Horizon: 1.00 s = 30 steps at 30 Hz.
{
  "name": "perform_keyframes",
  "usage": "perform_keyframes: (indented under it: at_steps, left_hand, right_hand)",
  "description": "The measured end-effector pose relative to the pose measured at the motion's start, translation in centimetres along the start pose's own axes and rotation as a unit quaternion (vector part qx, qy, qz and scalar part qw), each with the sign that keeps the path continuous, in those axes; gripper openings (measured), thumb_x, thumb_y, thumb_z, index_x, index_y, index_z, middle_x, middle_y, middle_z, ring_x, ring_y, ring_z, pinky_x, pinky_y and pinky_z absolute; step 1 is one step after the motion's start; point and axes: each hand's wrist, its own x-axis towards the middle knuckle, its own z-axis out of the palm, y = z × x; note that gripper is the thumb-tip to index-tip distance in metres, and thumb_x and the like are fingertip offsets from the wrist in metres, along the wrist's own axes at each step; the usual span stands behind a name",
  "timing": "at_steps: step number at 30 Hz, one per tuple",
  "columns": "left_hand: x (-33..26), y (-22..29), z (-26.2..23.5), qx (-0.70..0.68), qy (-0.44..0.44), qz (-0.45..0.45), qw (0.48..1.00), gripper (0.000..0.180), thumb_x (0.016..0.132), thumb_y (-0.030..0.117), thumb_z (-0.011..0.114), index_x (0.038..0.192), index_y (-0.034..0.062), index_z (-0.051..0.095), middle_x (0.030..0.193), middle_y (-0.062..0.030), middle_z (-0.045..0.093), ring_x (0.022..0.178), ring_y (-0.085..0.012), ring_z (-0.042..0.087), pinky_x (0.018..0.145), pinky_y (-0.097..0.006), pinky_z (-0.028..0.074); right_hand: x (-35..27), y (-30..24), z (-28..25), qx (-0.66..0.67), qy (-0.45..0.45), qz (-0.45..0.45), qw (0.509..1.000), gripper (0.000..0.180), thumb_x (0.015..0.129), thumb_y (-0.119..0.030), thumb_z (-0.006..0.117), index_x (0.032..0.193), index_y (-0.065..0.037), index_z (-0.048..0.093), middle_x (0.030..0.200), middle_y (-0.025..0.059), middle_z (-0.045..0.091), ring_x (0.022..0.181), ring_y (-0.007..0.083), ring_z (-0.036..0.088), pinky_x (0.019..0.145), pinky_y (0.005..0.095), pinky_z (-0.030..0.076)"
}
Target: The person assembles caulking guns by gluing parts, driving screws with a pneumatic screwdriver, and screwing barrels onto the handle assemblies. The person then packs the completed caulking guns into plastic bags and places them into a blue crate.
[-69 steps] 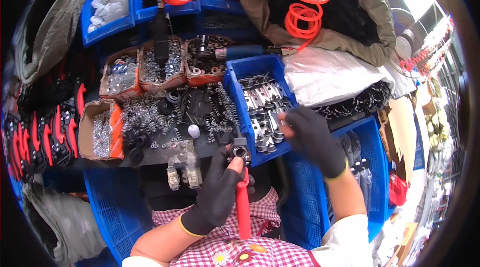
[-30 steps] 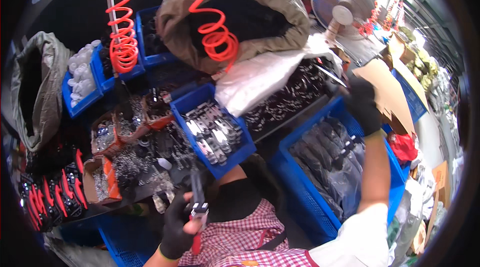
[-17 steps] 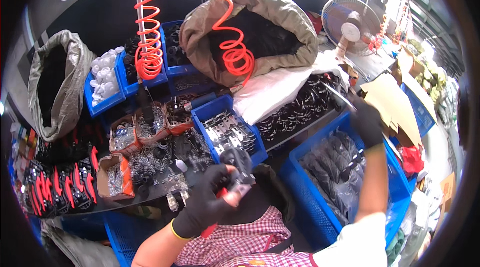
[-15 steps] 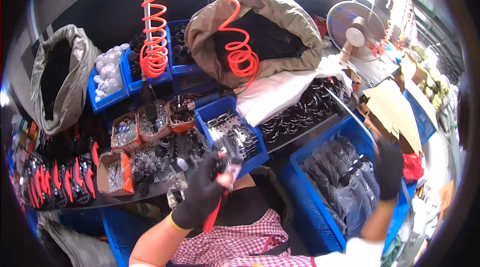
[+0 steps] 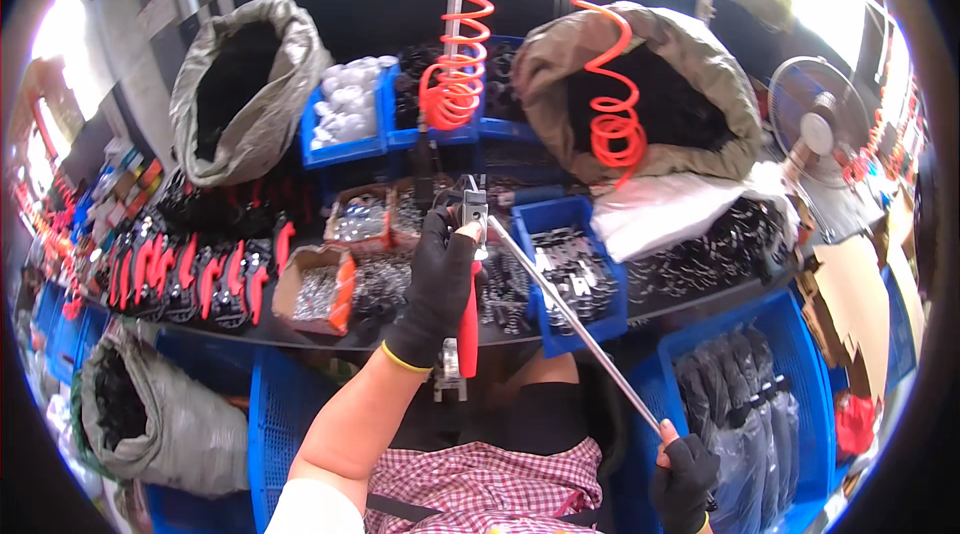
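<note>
My left hand, in a black glove with bare fingertips, is raised over the front of the bench. It is closed round a red-handled tool body with a small metal block at its top. The red handle hangs below my fingers. Low on the right, my right hand, gloved alike, is closed on the near end of a long metal rod. The rod slants up to the left, its far end beside the metal block. Whether the two touch, I cannot tell.
Blue bins of metal parts and white parts stand on the bench, with small-parts boxes and red-and-black tool bodies. Orange coiled hoses hang above. A blue crate holds bagged parts at right.
The view has swung left. My right hand came from over the right-hand crate down toward my lap, bringing the rod's far end to the tool body. My left hand rose, still holding the tool body.
</note>
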Motion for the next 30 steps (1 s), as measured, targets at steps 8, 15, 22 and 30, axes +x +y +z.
perform_keyframes:
  at_steps: [8,15,22,30]
  left_hand:
    - [1.9,3.6,-10.6,0.491,0.154,0.334,0.789,0.043,0.07,0.007,0.074,0.111,0.0016,0.062,0.106,-0.0097,0.057,0.093,-0.0224,0.06,0.084,-0.035,0.05]
    - [7.5,5.9,-18.3,0.452,0.038,0.348,0.821,0.051,0.059,0.001,0.074,0.109,0.0038,0.065,0.106,-0.01,0.057,0.095,-0.0235,0.062,0.078,-0.03,0.052]
    - [7.4,1.8,-17.7,0.42,-0.021,0.31,0.853,0.054,0.057,0.007,0.077,0.11,0.0052,0.067,0.119,-0.0158,0.058,0.103,-0.0299,0.062,0.082,-0.036,0.053]
    - [7.9,0.4,-18.7,0.315,0.011,0.246,0.916,0.056,0.054,0.003,0.076,0.109,0.0055,0.068,0.118,-0.0166,0.056,0.108,-0.0324,0.061,0.092,-0.039,0.05]
  right_hand:
    - [6.9,-4.3,8.0,0.389,-0.036,-0.028,0.92,0.028,0.093,-0.001,0.055,0.119,0.0,0.065,0.101,0.0164,0.069,0.088,0.0207,0.067,0.078,0.0299,0.052]
    - [12.1,-10.5,18.6,0.504,-0.279,-0.032,0.817,0.019,0.091,-0.007,0.064,0.11,-0.005,0.066,0.084,0.0023,0.06,0.077,0.0129,0.06,0.068,0.0286,0.048]
    - [37.5,-13.2,23.2,0.048,-0.167,-0.308,0.935,0.012,0.08,-0.016,0.064,0.087,-0.008,0.071,0.084,0.0138,0.066,0.082,0.0347,0.067,0.073,0.0454,0.054]
    - [43.3,-13.4,32.0,-0.157,-0.279,-0.183,0.929,0.023,0.079,-0.017,0.064,0.095,-0.005,0.075,0.096,0.0221,0.071,0.093,0.0344,0.071,0.079,0.046,0.056]
